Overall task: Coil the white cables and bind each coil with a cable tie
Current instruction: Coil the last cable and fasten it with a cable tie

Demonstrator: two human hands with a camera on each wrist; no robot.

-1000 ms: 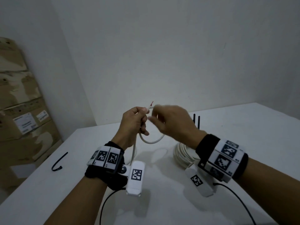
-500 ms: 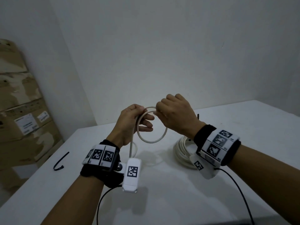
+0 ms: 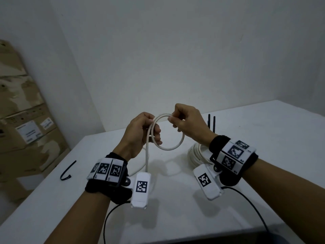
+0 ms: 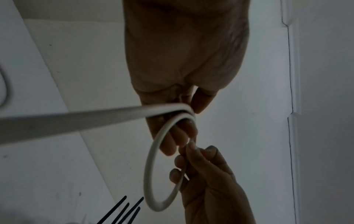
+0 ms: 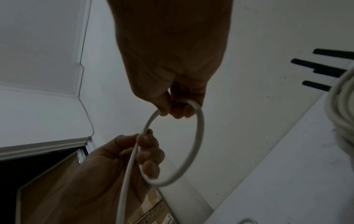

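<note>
Pinching the top of a small loop of white cable [image 3: 173,147], the right hand [image 3: 188,122] has thumb and curled fingers closed on it, while the left hand [image 3: 139,132] grips the same loop's left side, the loop hanging between both hands above the white table [image 3: 263,138]; its loose length drops below the left hand, and a finished coil [image 3: 197,155] lies under the right wrist beside black cable ties [image 3: 211,123]

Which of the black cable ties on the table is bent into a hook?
The lone black cable tie near the table's left edge, close to the cardboard boxes. The others, behind the white coil, are straight.
</note>
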